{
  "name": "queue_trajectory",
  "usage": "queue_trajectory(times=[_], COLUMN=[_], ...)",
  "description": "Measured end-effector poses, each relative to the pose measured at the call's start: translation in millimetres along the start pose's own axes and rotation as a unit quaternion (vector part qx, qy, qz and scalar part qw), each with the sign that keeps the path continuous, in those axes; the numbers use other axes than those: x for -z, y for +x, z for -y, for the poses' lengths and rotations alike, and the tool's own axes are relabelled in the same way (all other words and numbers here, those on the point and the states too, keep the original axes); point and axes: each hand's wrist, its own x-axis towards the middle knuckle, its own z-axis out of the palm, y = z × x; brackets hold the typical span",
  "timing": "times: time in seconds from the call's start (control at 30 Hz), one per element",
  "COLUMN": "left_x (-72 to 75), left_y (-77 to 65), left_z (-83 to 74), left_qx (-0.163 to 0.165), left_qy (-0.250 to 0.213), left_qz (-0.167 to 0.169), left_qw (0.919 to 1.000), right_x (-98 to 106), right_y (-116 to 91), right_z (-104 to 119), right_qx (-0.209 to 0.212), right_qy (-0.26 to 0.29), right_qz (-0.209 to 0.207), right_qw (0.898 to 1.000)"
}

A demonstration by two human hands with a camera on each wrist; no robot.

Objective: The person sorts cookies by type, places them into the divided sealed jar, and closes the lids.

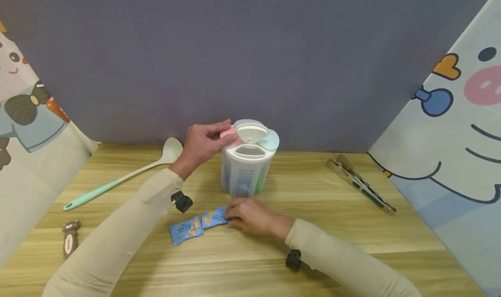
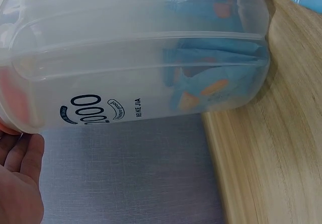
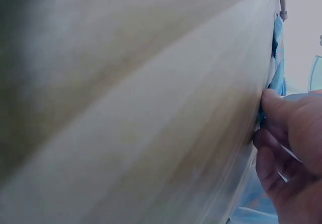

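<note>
A translucent storage container (image 1: 231, 171) stands upright at the middle of the table, its white lid (image 1: 252, 133) carrying pink and pale green flaps. My left hand (image 1: 198, 145) holds the pink flap (image 1: 237, 142) at the lid's left side, thumb on top and fingers at the rim. Blue packets (image 2: 216, 83) lie inside at the container's bottom. In front of it, my right hand (image 1: 250, 215) pinches the right end of a blue snack packet (image 1: 213, 218). A second blue snack packet (image 1: 186, 231) lies just left of that one.
Left of the container lies a ladle (image 1: 129, 174) with a mint handle. A brown bear-shaped item (image 1: 70, 238) is near my left sleeve. Metal tongs (image 1: 360, 184) rest at the right. A grey panel (image 1: 250, 53) stands behind the table, with printed cartoon panels at both sides.
</note>
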Motion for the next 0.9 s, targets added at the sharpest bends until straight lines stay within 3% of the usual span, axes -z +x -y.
queue_trajectory(times=[0.23, 0.43, 0.6, 0.83, 0.9], left_x=[-0.4, 0.1, -3.0, -3.0, -2.8], left_y=[-1.1, -1.4, 5.0, 6.9, 8.3], left_z=[-1.2, -1.2, 24.2, 30.0, 38.0], left_qx=[0.005, -0.006, -0.009, -0.013, -0.016], left_qy=[0.001, 0.016, 0.023, 0.017, 0.017], left_qz=[-0.001, -0.003, -0.009, -0.013, -0.014], left_qw=[1.0000, 0.9999, 0.9997, 0.9997, 0.9996], right_x=[-3, -2, 0, 0, 0], right_y=[0, 0, 0, 3, 3], right_z=[-1, 0, 3, 5, 5], right_qx=[0.045, 0.039, 0.030, 0.056, 0.074], right_qy=[-0.029, -0.041, -0.049, -0.092, -0.111], right_qz=[-0.030, -0.028, -0.007, -0.002, -0.006], right_qw=[0.998, 0.998, 0.998, 0.994, 0.991])
